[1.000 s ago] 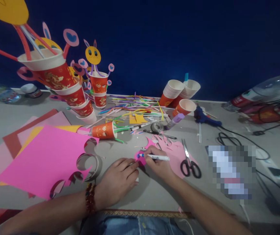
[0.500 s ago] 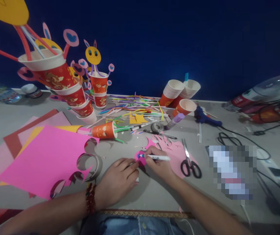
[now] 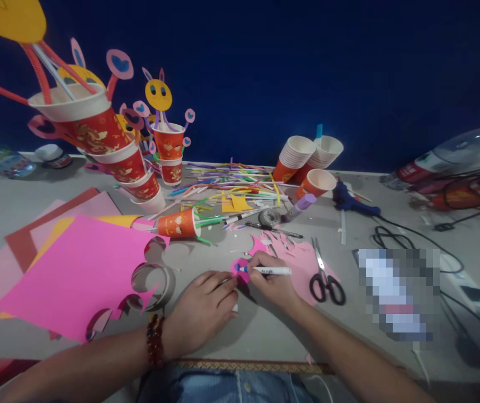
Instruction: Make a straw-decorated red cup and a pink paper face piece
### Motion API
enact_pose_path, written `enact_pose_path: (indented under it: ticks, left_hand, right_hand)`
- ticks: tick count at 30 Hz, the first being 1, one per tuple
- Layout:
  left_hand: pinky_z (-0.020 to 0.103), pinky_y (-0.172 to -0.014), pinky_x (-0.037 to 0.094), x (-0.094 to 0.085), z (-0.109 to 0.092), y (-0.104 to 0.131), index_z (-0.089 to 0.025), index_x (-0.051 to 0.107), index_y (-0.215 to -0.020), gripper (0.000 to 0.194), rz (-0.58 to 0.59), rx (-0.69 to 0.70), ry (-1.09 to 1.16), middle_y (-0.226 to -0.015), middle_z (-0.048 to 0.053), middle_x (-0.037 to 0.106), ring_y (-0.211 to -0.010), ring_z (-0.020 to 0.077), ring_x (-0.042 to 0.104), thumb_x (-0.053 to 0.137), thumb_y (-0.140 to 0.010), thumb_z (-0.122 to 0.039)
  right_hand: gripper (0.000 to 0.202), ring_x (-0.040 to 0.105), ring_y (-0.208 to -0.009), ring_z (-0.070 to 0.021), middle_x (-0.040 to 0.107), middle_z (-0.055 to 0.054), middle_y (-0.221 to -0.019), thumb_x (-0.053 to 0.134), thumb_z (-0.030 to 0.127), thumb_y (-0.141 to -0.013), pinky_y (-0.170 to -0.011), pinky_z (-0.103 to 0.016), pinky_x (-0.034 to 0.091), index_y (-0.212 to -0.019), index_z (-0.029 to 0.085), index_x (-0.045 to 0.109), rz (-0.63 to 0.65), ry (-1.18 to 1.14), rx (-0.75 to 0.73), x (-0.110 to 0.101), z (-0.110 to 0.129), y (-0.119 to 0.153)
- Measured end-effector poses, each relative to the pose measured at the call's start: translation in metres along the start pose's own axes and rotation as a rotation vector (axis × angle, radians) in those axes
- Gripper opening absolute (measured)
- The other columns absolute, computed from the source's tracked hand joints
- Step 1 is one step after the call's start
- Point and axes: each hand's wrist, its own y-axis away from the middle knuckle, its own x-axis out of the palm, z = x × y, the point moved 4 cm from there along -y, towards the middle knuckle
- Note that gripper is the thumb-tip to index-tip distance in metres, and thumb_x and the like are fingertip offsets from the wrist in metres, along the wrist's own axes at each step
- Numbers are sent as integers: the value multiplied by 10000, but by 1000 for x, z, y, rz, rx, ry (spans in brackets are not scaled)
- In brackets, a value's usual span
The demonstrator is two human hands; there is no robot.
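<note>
My right hand (image 3: 271, 280) is closed around a white acrylic marker (image 3: 276, 271). Its tip rests on a small bright pink paper circle (image 3: 235, 267), where a blue patch shows. My left hand (image 3: 206, 302) lies just left of it, fingers bent together with the tips pinning the circle's lower edge. A small white end (image 3: 235, 308) of something pokes out from under the left hand; the rest is hidden. Right of my right hand are light pink paper scraps (image 3: 294, 260) and black-handled scissors (image 3: 327, 285).
Colored sheets (image 3: 84, 268) and a tape roll (image 3: 165, 285) lie left. Decorated cup figures (image 3: 97, 131) stand behind them, an orange cup (image 3: 178, 223) on its side nearby. Pipe cleaners (image 3: 231, 182), stacked cups (image 3: 294, 157), a blue glue gun (image 3: 353, 202) and cables are farther back.
The marker tip has shifted slightly on the pink circle, within the blue patch. My left hand stays in place.
</note>
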Motion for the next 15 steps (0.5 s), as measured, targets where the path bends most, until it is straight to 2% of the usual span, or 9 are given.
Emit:
enact_pose_path:
  ticks: [10, 15]
  left_hand:
    - [417, -1066, 400, -2, 0, -1, -170, 615, -1106, 193, 3, 8, -6, -1298, 71, 645, -1237, 255, 534, 617, -958, -295]
    - [418, -1074, 389, 1, 1, -1, -184, 610, -1094, 199, 19, 10, -20, -1352, 60, 618, -1259, 249, 516, 630, -955, -325]
  right_hand:
    - [138, 464, -499, -126, 517, 39, -543, 519, 191, -769, -506, -241, 362, -634, 219, 524, 14, 11, -6, 0, -1, 1]
    - [146, 507, -545, -139, 553, 28, -597, 525, 200, -837, -542, -263, 413, -694, 229, 529, -97, -111, 23, -5, -4, 4]
